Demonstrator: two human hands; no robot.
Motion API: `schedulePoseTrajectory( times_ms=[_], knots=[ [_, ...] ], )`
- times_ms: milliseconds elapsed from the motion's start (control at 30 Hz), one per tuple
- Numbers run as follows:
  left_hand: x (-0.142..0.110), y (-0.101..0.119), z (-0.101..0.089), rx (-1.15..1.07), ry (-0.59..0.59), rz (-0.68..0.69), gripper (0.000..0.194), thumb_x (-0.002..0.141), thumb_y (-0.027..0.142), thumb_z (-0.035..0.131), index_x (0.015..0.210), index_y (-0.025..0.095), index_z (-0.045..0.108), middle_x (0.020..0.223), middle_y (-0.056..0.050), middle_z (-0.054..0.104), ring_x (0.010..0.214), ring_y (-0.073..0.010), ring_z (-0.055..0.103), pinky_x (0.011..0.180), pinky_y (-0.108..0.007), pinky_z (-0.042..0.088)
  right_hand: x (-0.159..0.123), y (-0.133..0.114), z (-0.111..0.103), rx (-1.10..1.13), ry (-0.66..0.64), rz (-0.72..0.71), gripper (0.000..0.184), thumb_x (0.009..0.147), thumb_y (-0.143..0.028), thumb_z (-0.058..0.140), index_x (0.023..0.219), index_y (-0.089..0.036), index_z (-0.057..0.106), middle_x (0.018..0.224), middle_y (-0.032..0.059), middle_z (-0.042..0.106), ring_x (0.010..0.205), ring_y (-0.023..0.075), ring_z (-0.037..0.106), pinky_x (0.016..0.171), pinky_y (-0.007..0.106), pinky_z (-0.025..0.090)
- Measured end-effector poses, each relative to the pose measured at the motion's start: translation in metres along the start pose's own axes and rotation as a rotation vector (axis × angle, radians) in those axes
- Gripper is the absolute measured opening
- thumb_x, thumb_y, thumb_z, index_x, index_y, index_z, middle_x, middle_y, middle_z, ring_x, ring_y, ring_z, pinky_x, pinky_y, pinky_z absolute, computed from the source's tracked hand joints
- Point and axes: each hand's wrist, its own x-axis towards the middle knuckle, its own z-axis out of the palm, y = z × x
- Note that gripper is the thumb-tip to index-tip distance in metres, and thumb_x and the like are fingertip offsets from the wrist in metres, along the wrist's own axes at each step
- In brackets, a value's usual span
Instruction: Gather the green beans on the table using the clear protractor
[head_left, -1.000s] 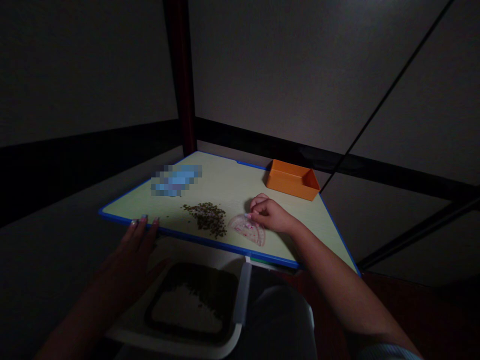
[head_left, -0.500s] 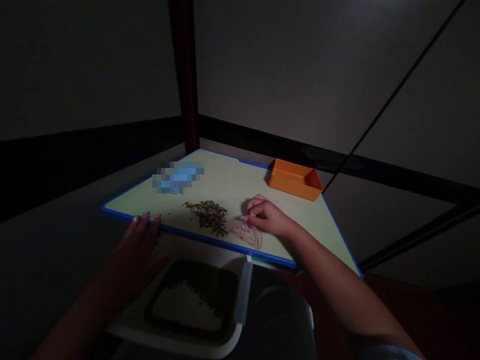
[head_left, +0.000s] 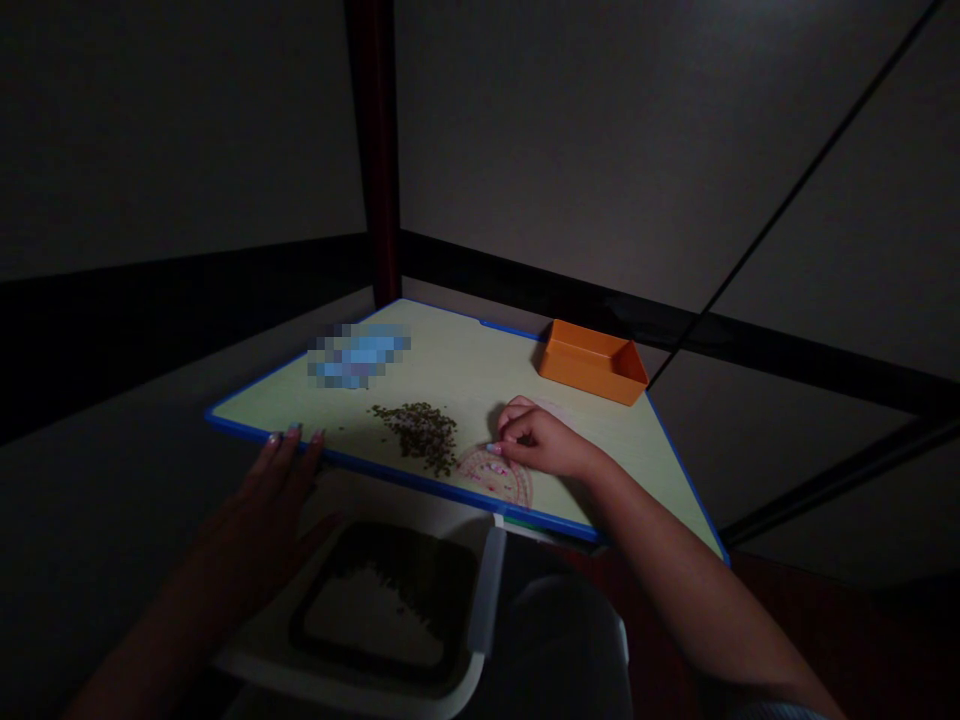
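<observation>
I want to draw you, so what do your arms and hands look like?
Both hands are bare, no gloves. The left hand has long painted fingernails, pale and shiny. The right hand has pale nails too. A pale sleeve just shows at the bottom, on the right arm.

A pale yellow-green tabletop with a blue edge (head_left: 465,370) carries a loose heap of dark, dried green-brown flakes (head_left: 416,437). Just right of the heap lies a translucent half-round plastic protractor (head_left: 496,478); an open orange rectangular plastic box (head_left: 592,362) sits farther back-right, and a pixel-blurred blue object (head_left: 358,355) lies back-left.
</observation>
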Motion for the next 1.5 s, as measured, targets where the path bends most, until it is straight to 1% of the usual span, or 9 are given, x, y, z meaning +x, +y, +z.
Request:
schedulePoseTrajectory(
  times_ms=[133,300,467,667,767,967,1167,1333,1500],
  knots=[
    [0.000,-0.001,0.001,0.007,0.007,0.015,0.078,0.076,0.054,0.039,0.140,0.013,0.018,0.152,-0.019,0.018,0.142,-0.0333,0.009,0.108,-0.054,0.033,-0.003,0.005,-0.004,-0.026,0.006,0.016,0.036,0.086,-0.034,0.056,0.055,-0.016,0.060,0.070,0.0027,0.055,0.078,0.0144,0.047,0.078,0.029,0.036],
    [-0.003,-0.002,0.003,0.029,0.035,0.032,0.080,0.077,0.056,0.038,0.141,0.016,0.013,0.153,-0.018,0.017,0.142,-0.0321,0.009,0.108,-0.052,0.033,-0.005,0.011,-0.008,-0.110,0.029,0.073,0.037,0.086,-0.030,0.056,0.051,-0.016,0.058,0.064,0.0017,0.052,0.073,0.0137,0.046,0.078,0.030,0.035],
    [-0.004,-0.003,0.004,0.041,0.044,0.037,0.080,0.077,0.056,0.036,0.141,0.016,0.011,0.154,-0.017,0.015,0.142,-0.0323,0.009,0.108,-0.052,0.033,-0.004,0.015,-0.005,-0.158,0.067,0.119,0.034,0.085,-0.026,0.057,0.052,-0.016,0.058,0.066,0.0026,0.054,0.074,0.0144,0.046,0.078,0.030,0.035],
    [-0.003,-0.004,0.005,0.063,0.055,0.054,0.080,0.077,0.058,0.035,0.141,0.016,0.009,0.153,-0.019,0.017,0.142,-0.0328,0.009,0.107,-0.052,0.034,0.000,0.015,0.002,-0.112,0.065,0.037,0.037,0.086,-0.032,0.056,0.052,-0.016,0.056,0.067,0.0020,0.053,0.074,0.0132,0.048,0.078,0.028,0.035],
    [-0.004,-0.003,0.005,0.070,0.067,0.055,0.080,0.078,0.058,0.035,0.141,0.018,0.007,0.153,-0.017,0.016,0.143,-0.0313,0.008,0.107,-0.052,0.034,0.001,0.010,0.002,-0.087,0.048,0.017,0.042,0.087,-0.038,0.054,0.052,-0.015,0.055,0.066,0.0018,0.052,0.073,0.0129,0.048,0.078,0.028,0.035],
    [-0.003,-0.001,0.003,0.045,0.040,0.037,0.081,0.077,0.059,0.035,0.141,0.019,0.007,0.153,-0.018,0.018,0.142,-0.0323,0.010,0.106,-0.053,0.036,0.000,0.004,-0.001,-0.018,0.011,-0.002,0.044,0.087,-0.043,0.053,0.053,-0.015,0.056,0.068,0.0018,0.053,0.076,0.0130,0.049,0.080,0.029,0.035],
    [-0.002,-0.003,0.004,0.043,0.032,0.032,0.082,0.076,0.059,0.036,0.141,0.020,0.007,0.153,-0.017,0.017,0.143,-0.0318,0.008,0.107,-0.053,0.035,-0.003,0.003,-0.005,0.033,0.015,-0.004,0.041,0.088,-0.040,0.052,0.056,-0.015,0.058,0.072,0.0023,0.053,0.080,0.0133,0.049,0.079,0.028,0.036],
    [-0.003,-0.005,0.007,0.064,0.051,0.038,0.081,0.076,0.057,0.038,0.141,0.018,0.007,0.153,-0.017,0.017,0.143,-0.0308,0.007,0.109,-0.052,0.032,-0.004,0.004,-0.007,0.047,-0.044,-0.008,0.038,0.086,-0.038,0.055,0.056,-0.015,0.060,0.073,0.0015,0.054,0.080,0.0128,0.050,0.082,0.029,0.036],
    [-0.003,-0.006,0.008,0.066,0.058,0.055,0.080,0.077,0.055,0.038,0.141,0.018,0.007,0.153,-0.017,0.016,0.143,-0.0311,0.006,0.109,-0.052,0.032,-0.003,0.006,-0.005,-0.011,-0.015,-0.008,0.042,0.088,-0.038,0.053,0.054,-0.015,0.058,0.069,0.0020,0.053,0.077,0.0132,0.048,0.079,0.029,0.035]
  ],
)
